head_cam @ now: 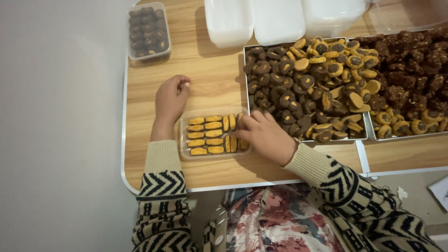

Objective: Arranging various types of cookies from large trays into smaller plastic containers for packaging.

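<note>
Near the table's front edge [242,184], right hand [266,135] fingertips pinching cookies in clear box [184,154]; left hand [170,99] curled empty beside it.

A small container [213,134] is set near the front edge of the surface [210,84], with cookies [206,136] laid in rows inside it. Just right of it a tray [305,88] heaped with cookies is placed, and a second tray [410,79] further right. Behind the trays, empty tubs [275,19] are lined up; a filled box [148,31] is set at the far left corner.
</note>
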